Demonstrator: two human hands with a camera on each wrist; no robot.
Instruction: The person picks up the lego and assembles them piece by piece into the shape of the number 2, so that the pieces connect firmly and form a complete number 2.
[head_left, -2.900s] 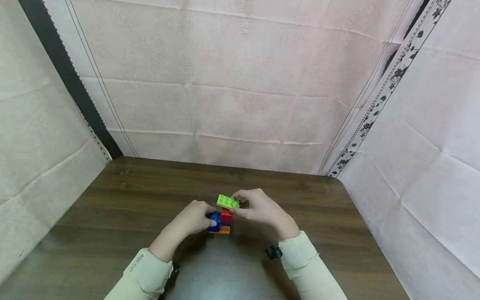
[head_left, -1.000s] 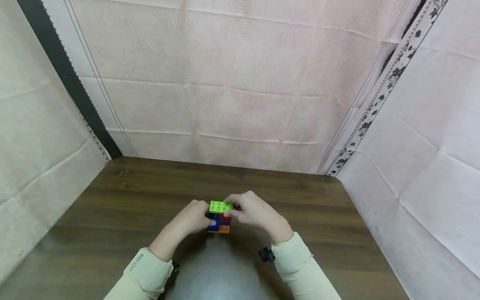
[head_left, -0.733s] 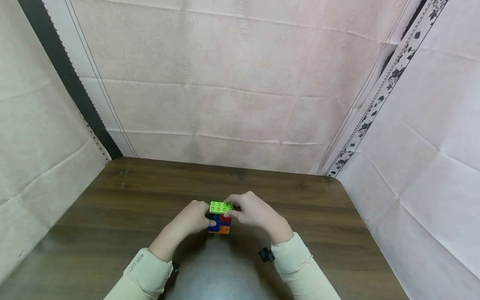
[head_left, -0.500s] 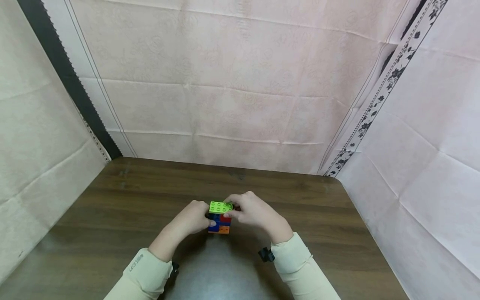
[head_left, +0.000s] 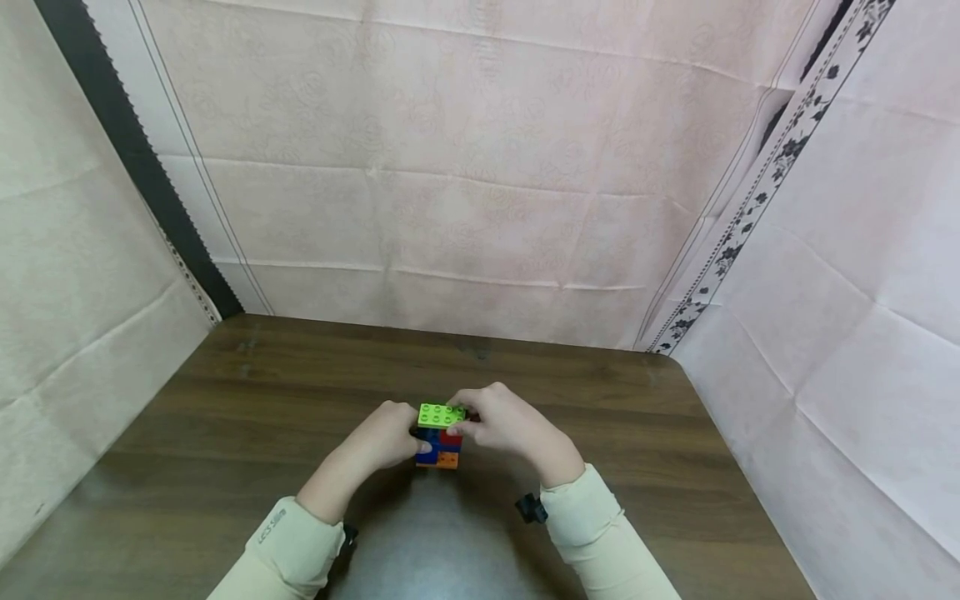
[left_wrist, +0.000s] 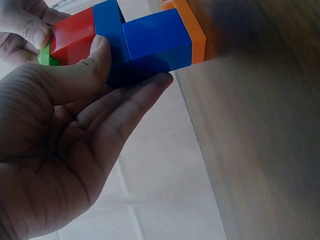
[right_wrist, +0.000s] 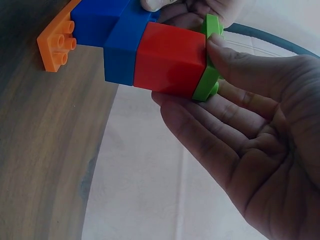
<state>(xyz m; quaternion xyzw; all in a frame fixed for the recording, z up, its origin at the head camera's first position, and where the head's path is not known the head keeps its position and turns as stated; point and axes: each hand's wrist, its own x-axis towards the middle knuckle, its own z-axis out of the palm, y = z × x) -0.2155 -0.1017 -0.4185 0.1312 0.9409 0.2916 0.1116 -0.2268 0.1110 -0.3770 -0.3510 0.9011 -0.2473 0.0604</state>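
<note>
A small stack of toy building bricks stands on the table. An orange flat brick (right_wrist: 54, 42) is at the bottom, then a blue brick (left_wrist: 157, 37), a thinner blue brick (right_wrist: 120, 55), a red brick (right_wrist: 170, 59), and a lime-green flat brick (head_left: 438, 415) with studs on top. My left hand (head_left: 378, 435) grips the blue bricks from the left, thumb in front. From the right, my right hand (head_left: 506, 429) pinches the green brick's right end, its thumb on the green edge and fingertips against the red brick's far side. The green brick sits level against the red one, overhanging to the left.
A brown wood-grain table (head_left: 300, 375) spreads around the hands. Pale patterned cloth (head_left: 465, 167) hangs behind its far edge, with more cloth at both sides. A black device (head_left: 532, 508) is strapped at the right wrist.
Earlier the green brick was tilted above the red brick; my right hand has brought it left and down to lie level on it. Over the last second hardly anything moves.
</note>
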